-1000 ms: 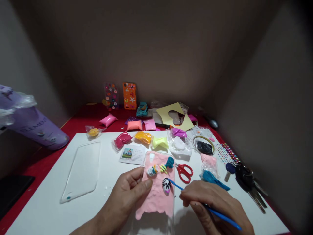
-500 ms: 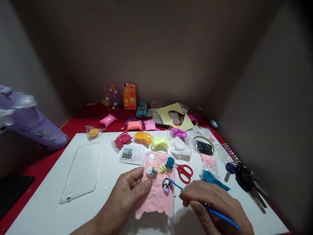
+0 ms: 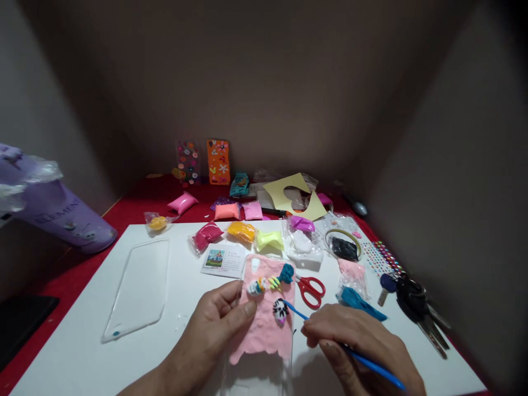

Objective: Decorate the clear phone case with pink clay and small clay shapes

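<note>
My left hand (image 3: 220,324) grips the left edge of a clear phone case (image 3: 256,379) whose upper part is coated in pink clay (image 3: 264,338). Its thumb presses on the clay face. On the coating sit a teal clay lump (image 3: 286,273), a row of white, orange and yellow clay bits (image 3: 264,285), and a small white clay piece with black stripes and a pinkish-purple end (image 3: 281,312). My right hand (image 3: 363,346) is closed around a thin blue modelling tool (image 3: 369,363). The tool's tip reaches the upper right of the striped piece.
Red scissors (image 3: 311,291) lie just right of the case. Teal clay (image 3: 361,303) and keys (image 3: 416,308) are farther right. Bagged clays, among them yellow (image 3: 269,240), line the back. An uncoated clear case (image 3: 138,289) lies left, near a purple tumbler (image 3: 61,212).
Both hands keep nearly the same place and hold. The case has tilted very slightly, and the tool tip stays beside the striped clay piece.
</note>
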The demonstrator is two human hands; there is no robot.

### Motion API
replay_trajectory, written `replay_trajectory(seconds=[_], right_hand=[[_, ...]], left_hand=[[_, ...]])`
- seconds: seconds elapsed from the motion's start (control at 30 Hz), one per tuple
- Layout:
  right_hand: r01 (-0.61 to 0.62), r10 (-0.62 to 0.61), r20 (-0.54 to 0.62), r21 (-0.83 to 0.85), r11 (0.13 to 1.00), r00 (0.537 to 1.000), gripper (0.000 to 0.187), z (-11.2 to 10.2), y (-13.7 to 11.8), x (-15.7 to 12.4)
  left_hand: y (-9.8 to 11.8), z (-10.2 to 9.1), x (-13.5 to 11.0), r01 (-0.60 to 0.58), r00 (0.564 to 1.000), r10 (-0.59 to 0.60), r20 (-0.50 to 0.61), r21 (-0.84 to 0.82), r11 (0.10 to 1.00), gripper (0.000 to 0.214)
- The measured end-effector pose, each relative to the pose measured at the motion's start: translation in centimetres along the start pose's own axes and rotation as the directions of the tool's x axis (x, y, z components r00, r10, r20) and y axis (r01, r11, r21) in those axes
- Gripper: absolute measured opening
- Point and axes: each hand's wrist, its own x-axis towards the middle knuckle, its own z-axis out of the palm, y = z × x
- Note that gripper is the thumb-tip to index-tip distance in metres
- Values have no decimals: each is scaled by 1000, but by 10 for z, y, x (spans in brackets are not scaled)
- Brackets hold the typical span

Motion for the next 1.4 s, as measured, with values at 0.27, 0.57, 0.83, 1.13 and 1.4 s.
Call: replay_trajectory(seconds=[0.27,0.57,0.83,1.13,1.4], right_hand=[[72,-72,14,-1,997,997,28,2,1,1],[108,-108,1,-22,994,994,29,3,-4,5],[-237,299,-145,338,911,943,13,14,15,1],[-478,724,28,769,426,689,31,22,31,12],[-487,754,113,822,295,647,33,25,31,14]], left_hand=[[0,2,-1,3,1000,-3,-17,4,1000,30],[-1,2,1,-26,999,26,-25,1,1000,30],[-3,-4,5,-102,994,103,-47,30,994,27],[0,-4,6,-126,989,129,-74,53,991,36],[-1,-5,8,-73,986,77,-148,36,997,61]])
